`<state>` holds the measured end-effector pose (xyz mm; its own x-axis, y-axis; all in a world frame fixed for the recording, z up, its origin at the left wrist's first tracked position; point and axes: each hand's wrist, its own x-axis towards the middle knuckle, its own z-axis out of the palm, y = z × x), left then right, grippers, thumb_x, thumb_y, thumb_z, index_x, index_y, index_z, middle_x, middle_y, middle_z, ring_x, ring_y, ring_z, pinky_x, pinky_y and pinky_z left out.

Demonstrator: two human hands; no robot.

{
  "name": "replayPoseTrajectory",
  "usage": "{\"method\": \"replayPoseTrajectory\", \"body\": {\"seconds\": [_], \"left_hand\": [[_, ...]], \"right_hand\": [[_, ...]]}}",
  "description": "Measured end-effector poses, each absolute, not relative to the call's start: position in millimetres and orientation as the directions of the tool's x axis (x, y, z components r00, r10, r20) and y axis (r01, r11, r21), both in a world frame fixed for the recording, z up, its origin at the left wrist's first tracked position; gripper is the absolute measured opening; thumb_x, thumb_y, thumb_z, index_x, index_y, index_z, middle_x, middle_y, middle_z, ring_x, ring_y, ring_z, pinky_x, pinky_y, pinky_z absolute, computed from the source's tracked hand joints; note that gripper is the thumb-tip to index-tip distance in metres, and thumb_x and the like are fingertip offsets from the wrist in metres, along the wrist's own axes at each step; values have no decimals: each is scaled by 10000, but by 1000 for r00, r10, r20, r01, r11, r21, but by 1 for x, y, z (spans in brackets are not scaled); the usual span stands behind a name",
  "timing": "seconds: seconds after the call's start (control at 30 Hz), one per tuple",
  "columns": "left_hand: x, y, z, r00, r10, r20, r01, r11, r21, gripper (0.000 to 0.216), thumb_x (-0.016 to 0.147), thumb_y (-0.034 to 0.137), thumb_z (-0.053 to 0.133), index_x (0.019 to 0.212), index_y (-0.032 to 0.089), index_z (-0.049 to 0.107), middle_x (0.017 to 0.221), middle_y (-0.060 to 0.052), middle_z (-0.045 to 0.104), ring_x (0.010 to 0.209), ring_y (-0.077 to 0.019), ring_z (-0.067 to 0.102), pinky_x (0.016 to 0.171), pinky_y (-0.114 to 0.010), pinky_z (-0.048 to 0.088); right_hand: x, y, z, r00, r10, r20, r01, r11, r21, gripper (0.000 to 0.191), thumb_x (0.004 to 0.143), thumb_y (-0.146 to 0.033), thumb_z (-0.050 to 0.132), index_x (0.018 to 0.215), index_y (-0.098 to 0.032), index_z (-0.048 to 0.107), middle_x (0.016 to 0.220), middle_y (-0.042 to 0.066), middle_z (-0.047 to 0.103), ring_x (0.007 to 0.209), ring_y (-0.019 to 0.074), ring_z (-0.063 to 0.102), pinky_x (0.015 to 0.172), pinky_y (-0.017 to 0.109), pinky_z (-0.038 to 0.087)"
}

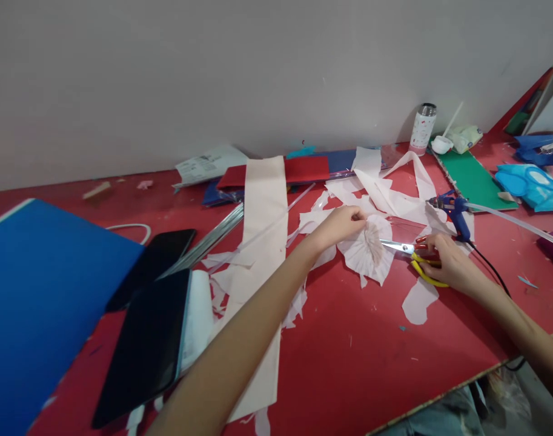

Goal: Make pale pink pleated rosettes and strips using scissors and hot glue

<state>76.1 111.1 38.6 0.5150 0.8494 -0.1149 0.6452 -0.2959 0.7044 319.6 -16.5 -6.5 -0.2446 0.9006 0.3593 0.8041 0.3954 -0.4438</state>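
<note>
A pleated white rosette (355, 259), of cloth or crepe paper, lies spread in front of me, its folds gathered at a darker middle. My left hand (344, 224) has its fingers closed on the rosette's upper left edge. From the right, my right hand (453, 263) grips a pair of scissors (404, 246) with yellow handles. Their blades point left, with the tips at the rosette's right side. Red parts show at the scissors by my right fingers. A rounded white cutout (420, 301) lies just below the scissors.
Behind my right hand a blue glue gun (458, 215) trails a black cable. A long cream strip (264, 224) and white scraps (394, 188) cover the middle. Two dark tablets or phones (144, 345) and a blue board (53, 284) lie left. A bottle (423, 129) stands by the wall.
</note>
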Motion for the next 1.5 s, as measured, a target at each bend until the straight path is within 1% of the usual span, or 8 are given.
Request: {"method": "replayPoseTrajectory", "body": {"seconds": [0.1, 0.43, 0.57, 0.7, 0.9, 1.2, 1.37, 1.5], "left_hand": [[74, 114, 40, 500, 859, -105, 651, -293, 700, 93, 716, 190, 491, 728, 177, 583, 804, -31, 646, 719, -138, 560, 641, -258, 397], [64, 139, 46, 467, 884, -34, 673, -330, 661, 70, 690, 204, 494, 671, 180, 557, 775, -15, 624, 698, -135, 533, 620, -250, 365], [64, 149, 49, 454, 890, -39, 686, -321, 653, 65, 683, 202, 504, 682, 174, 563, 779, -23, 629, 705, -137, 539, 625, -243, 371], [62, 159, 49, 445, 895, -27, 691, -324, 646, 70, 683, 194, 499, 669, 172, 564, 753, -17, 620, 664, -126, 515, 600, -237, 354], [55, 178, 52, 433, 901, -10, 697, -328, 637, 80, 675, 189, 501, 679, 164, 577, 745, -15, 629, 653, -125, 523, 598, -230, 362], [54, 215, 57, 359, 933, 31, 743, -305, 596, 127, 655, 205, 512, 716, 174, 619, 804, -51, 659, 719, -158, 558, 639, -242, 387], [49, 239, 51, 328, 944, 32, 765, -285, 578, 86, 633, 196, 510, 655, 178, 591, 771, -46, 651, 671, -153, 546, 605, -243, 373], [38, 253, 43, 298, 954, 26, 779, -259, 571, 90, 620, 218, 509, 628, 184, 591, 723, -31, 639, 620, -147, 526, 561, -244, 354]], "right_hand": [[316, -12, -6, -233, 903, 361, 800, 389, -457, 251, 758, -224, 553, 817, -243, 310, 908, 94, 576, 828, 241, 590, 624, 355, 470], [301, 16, -2, -166, 893, 418, 837, 352, -420, 264, 737, -307, 553, 783, -235, 303, 760, 57, 515, 698, 208, 516, 566, 325, 403], [297, 29, -1, -163, 908, 385, 846, 329, -419, 275, 731, -331, 547, 760, -235, 291, 693, 17, 473, 609, 166, 460, 526, 292, 356], [293, 42, 3, -133, 919, 371, 864, 291, -412, 292, 730, -352, 558, 747, -235, 291, 697, 21, 478, 636, 173, 471, 541, 286, 348], [287, 63, 9, -163, 913, 373, 853, 321, -413, 239, 746, -326, 529, 762, -233, 310, 735, 33, 496, 650, 177, 462, 563, 287, 361], [281, 106, 17, -197, 891, 409, 847, 365, -387, 238, 733, -269, 519, 733, -238, 283, 672, 13, 464, 574, 160, 417, 521, 276, 300], [276, 135, 8, -218, 873, 436, 847, 391, -361, 238, 697, -238, 528, 749, -234, 296, 690, 22, 477, 618, 176, 445, 553, 282, 303], [265, 154, 7, -227, 879, 419, 874, 374, -312, 178, 727, -245, 511, 786, -219, 345, 705, 42, 485, 633, 189, 450, 562, 289, 298]]}}
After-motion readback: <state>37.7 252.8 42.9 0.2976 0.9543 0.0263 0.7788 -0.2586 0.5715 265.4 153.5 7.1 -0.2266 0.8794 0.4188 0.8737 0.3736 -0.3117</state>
